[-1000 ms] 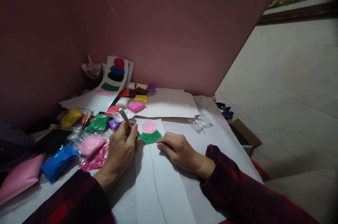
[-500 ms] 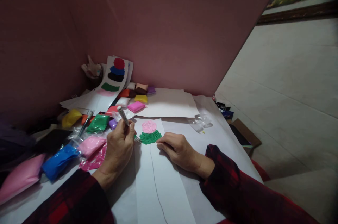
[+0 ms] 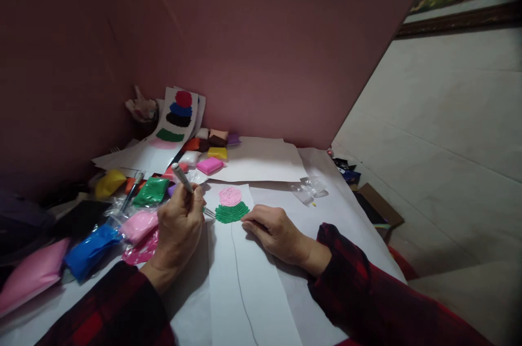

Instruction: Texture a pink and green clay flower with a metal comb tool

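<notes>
My left hand (image 3: 179, 229) is closed around a fork with a patterned grey-white handle (image 3: 181, 176). The fork's tines point right, down at the left edge of a green clay band (image 3: 231, 212) with ridged curved lines. Above the band is a rough-textured pink clay round (image 3: 230, 196). Both lie on a long white paper strip (image 3: 232, 280) with a wavy pencil line running down it. My right hand (image 3: 275, 232) rests at the band's right edge, thumb and forefinger pinched together; whatever may be between them is hidden.
Colored clay packets, including blue (image 3: 93, 248), green (image 3: 150, 191) and pink (image 3: 35, 278), crowd the left side. Behind them leans a finished-looking strip (image 3: 179, 112) with stacked colored shapes. White sheets (image 3: 265, 158) lie at the back; a crumpled clear bag (image 3: 312, 189) sits to the right.
My left hand has shifted slightly left, drawing the fork a little back from the green band, its handle end moving left. My right hand has stayed in place.
</notes>
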A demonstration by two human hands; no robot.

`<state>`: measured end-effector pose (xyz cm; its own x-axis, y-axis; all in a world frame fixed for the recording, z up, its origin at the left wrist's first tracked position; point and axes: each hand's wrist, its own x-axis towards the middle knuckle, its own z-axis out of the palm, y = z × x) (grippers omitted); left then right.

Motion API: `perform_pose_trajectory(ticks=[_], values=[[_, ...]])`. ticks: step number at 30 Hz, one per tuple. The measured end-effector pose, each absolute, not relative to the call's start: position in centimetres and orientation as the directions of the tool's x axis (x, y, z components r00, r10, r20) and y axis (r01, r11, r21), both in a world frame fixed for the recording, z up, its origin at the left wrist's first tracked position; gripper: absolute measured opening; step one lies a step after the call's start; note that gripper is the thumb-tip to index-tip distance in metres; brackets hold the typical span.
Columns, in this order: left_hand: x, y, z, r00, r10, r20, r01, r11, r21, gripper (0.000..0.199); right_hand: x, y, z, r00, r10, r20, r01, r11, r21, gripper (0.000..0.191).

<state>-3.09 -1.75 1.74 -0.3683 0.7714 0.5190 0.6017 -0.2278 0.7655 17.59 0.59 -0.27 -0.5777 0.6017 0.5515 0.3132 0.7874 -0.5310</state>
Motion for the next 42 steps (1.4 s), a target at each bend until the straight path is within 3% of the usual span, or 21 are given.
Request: perform_pose_trajectory(ticks=[6,12,19,29,42], values=[[-2.9,-2.1,2.0,-0.403,0.764,0.504,0.519,-0.262,0.813,0.025,17.6,0.6,-0.2,-0.579,0.604,0.548,0.298,0.782,-0.547,0.014],[-2.7,-2.2,2.3,-0.441,0.838,0.322,0.287,-0.208,0.935,0.034,17.6,0.6,-0.3,-0.573,0.603,0.555,0.298,0.784,-0.544,0.013],[-2.4,-2.9,2.6,-0.455,0.883,0.112,0.181,-0.031,0.983,0.039,17.6,0.6,-0.3,-0.578,0.608,0.545,0.301,0.779,-0.55,0.012],[-2.4,-2.9,2.4,-0.446,0.895,0.009,0.172,0.076,0.982,0.037,17.6,0.6,-0.3,-0.573,0.607,0.551,0.294,0.779,-0.553,0.012],[-2.7,-2.4,2.1,-0.461,0.885,-0.06,0.179,0.159,0.971,0.014,17.6,0.6,-0.3,-0.573,0.602,0.556,0.292,0.784,-0.548,0.012]])
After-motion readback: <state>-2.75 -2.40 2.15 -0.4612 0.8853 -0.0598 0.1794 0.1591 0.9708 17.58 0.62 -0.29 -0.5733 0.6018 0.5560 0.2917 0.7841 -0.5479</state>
